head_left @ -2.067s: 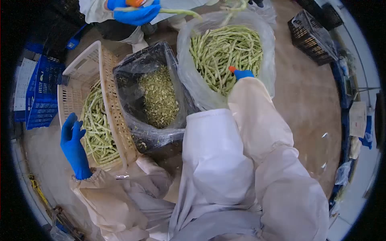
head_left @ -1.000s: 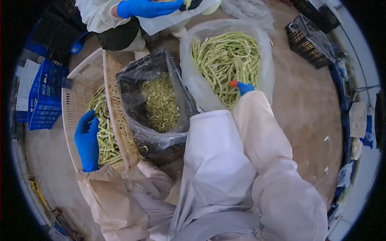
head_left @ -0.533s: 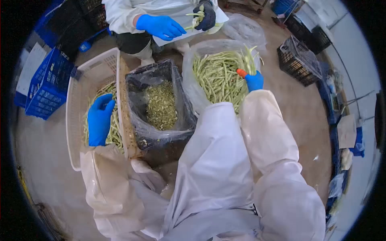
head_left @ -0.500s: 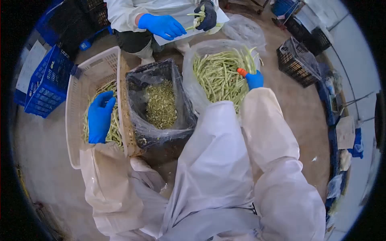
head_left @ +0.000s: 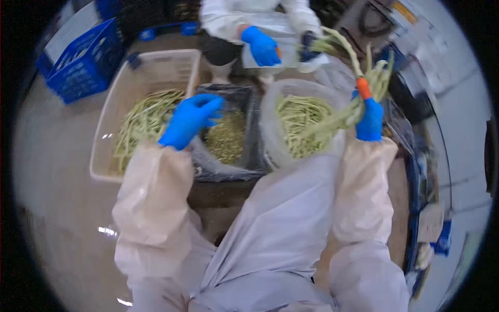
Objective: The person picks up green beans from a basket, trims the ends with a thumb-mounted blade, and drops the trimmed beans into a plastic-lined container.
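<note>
My right hand [head_left: 369, 120], in a blue glove with an orange cover on one digit, is raised and closed around a bunch of long green beans [head_left: 382, 78]. Some of these beans trail left over the clear plastic bag [head_left: 269, 109], which holds a heap of green beans [head_left: 306, 117]. My left hand [head_left: 189, 122], also blue-gloved, is open and holds nothing; it hovers between a pale crate [head_left: 104, 140] and a dark bin lined with plastic [head_left: 250, 96]. More beans [head_left: 148, 117] lie in the crate. Small green trimmings [head_left: 226, 138] fill the bin's bottom.
Across from me sits a person whose blue-gloved hand [head_left: 262, 47] and dark-gloved hand [head_left: 310, 48] are over their lap, near some beans. A blue crate [head_left: 86, 67] stands at the far left. Dark crates [head_left: 416, 99] are at the right, beside a wall.
My right hand has lifted a bunch of beans out of the bag, up and right. My left hand has moved from the crate's beans toward the bin. My view has shifted.
</note>
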`<state>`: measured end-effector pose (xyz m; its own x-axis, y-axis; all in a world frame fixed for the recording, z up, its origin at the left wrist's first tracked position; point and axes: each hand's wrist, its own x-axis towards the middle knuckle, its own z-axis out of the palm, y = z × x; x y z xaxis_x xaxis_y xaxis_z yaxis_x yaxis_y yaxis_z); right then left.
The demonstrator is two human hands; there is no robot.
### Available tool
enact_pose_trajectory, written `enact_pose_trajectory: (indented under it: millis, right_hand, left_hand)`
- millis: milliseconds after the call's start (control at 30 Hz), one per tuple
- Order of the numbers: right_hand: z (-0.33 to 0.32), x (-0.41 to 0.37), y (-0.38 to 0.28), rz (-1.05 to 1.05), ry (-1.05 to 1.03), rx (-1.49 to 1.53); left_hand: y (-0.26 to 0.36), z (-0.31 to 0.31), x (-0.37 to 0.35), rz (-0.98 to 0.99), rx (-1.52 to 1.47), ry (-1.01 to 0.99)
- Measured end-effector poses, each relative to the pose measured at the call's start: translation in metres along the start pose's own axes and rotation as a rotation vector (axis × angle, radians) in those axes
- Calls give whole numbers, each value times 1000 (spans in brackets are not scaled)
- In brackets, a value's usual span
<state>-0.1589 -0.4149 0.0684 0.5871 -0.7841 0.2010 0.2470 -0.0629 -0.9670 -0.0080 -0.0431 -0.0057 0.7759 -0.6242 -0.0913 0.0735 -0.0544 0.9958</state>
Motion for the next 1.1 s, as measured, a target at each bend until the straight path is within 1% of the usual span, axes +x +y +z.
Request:
enact_pose_trajectory:
  millis: [33,100,167,233,267,333,367,400,500,533,567,600,700,733,800,833,900,933,967,1000,1033,1100]
  right_hand:
    - [27,-21,-12,15,-38,53]
    - [60,-51,-14,140,-252,-20]
    - [86,-74,3,213,-436,-51]
    - [122,-105,31,243,-588,-42]
    - [137,-125,34,279,-646,-55]
    - [158,-156,39,338,-739,-33]
    - [169,-167,43,360,-770,-6]
    - [177,-170,45,386,-794,14]
    - [185,-159,64,563,-838,-21]
    - [182,-159,67,670,-820,47]
    - [182,-155,71,777,-793,110]
    - [182,-151,73,875,-762,173]
    - [183,-145,86,865,-801,163]
    - [182,-139,90,815,-837,146]
    - [181,-132,92,752,-774,203]
    - [182,-127,90,723,-744,226]
    - [186,-119,86,756,-718,260]
    - [189,-118,87,767,-697,277]
    - [190,-118,90,778,-678,293]
    - [191,-118,107,886,-744,389]
    - [193,-122,106,803,-709,343]
    - [202,-137,104,638,-644,252]
  left_hand:
    - [4,7,-1,-7,-63,-48]
    - [6,18,-1,24,-236,-86]
    - [6,22,0,61,-415,-118]
    - [6,22,1,88,-594,-121]
    - [6,23,-1,109,-674,-124]
    - [-8,21,2,64,-763,21]
    - [-20,12,5,37,-800,94]
    - [-19,4,2,39,-803,137]
    - [-30,-10,3,284,-620,126]
    - [-26,-12,8,165,-969,68]
    - [-25,-17,8,172,-1068,110]
    - [-22,-26,6,190,-1095,153]
    - [-24,-60,-3,242,-1107,274]
    - [-26,-64,-5,212,-1024,386]
    - [-30,-66,-7,161,-847,603]
    - [-32,-61,-8,86,-802,440]
    - [-35,-41,-13,-59,-705,117]
    - [-33,-22,-14,-159,-695,72]
    - [-31,3,-12,-197,-743,54]
    - [-41,18,-10,-229,-761,32]
    - [-44,27,-9,-261,-780,12]
    - [-39,35,-13,-309,-667,33]
